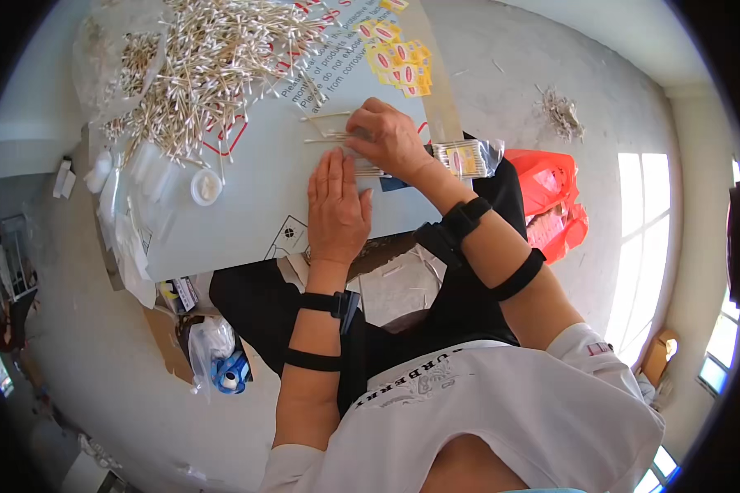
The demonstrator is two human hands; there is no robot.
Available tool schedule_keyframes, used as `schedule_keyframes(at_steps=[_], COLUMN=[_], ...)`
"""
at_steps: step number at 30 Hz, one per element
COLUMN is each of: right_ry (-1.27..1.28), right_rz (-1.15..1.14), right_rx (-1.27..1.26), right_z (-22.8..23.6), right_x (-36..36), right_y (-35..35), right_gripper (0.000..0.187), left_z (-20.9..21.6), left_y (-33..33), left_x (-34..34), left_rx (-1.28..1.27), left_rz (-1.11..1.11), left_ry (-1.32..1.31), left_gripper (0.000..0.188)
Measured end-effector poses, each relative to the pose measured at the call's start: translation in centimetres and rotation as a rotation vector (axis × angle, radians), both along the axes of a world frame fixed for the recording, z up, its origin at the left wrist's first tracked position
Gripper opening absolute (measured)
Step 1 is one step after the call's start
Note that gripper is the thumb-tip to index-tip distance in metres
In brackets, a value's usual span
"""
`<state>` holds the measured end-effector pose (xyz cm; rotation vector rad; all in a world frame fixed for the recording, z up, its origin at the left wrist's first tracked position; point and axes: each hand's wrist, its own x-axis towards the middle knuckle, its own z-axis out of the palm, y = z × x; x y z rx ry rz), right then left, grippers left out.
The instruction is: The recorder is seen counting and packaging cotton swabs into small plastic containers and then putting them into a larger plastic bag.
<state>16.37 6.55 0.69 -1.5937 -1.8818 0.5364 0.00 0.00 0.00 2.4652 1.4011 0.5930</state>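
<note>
Wooden sticks: a small row of cotton swabs (337,135) lies on the grey tabletop (247,205), just under and beside the right hand's fingertips.
Right hand (386,140): palm down, fingers bent and pressed on the swabs; whether its grip pinches any of them cannot be told.
Left hand (335,205): flat on the tabletop, fingers straight and close together, grip holding nothing, its fingertips touching the near end of the swab row.
Swab heap: a big loose pile of cotton swabs (214,57) lies well beyond both hands, up and to the left.
Yellow labels (399,53): a cluster of small yellow stickers lies beyond the right hand.
Packed swabs: a clear packet of swabs (464,158) lies just right of the right wrist.
Round lid (206,187): a small white disc lies left of the left hand, near clear empty bags (152,164).
Red bag (546,205): on the floor, far right of the right forearm.
</note>
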Motion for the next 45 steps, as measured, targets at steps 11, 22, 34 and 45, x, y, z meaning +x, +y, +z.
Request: schedule_keyframes(at_steps=[11, 22, 34, 45], right_ry=[-0.178, 0.227, 0.026, 0.530], right_rz=[-0.123, -0.164, -0.086, -0.194], right_rx=[-0.218, -0.154, 0.097, 0.033], right_z=[0.9, 1.2, -0.3, -0.4], right_x=[-6.0, 1.2, -0.4, -0.4], right_y=[4.5, 3.8, 2.2, -2.2], right_gripper=[0.022, 0.012, 0.007, 0.022], left_z=[-0.4, 0.0, -0.1, -0.4], left_y=[-0.1, 0.0, 0.1, 5.4], left_x=[-0.1, -0.2, 0.0, -1.7], left_rx=[0.034, 0.016, 0.034, -0.021], left_rz=[-0.006, 0.003, 0.000, 0.160], left_ry=[0.009, -0.008, -0.002, -0.546], left_gripper=[0.057, 0.060, 0.057, 0.044])
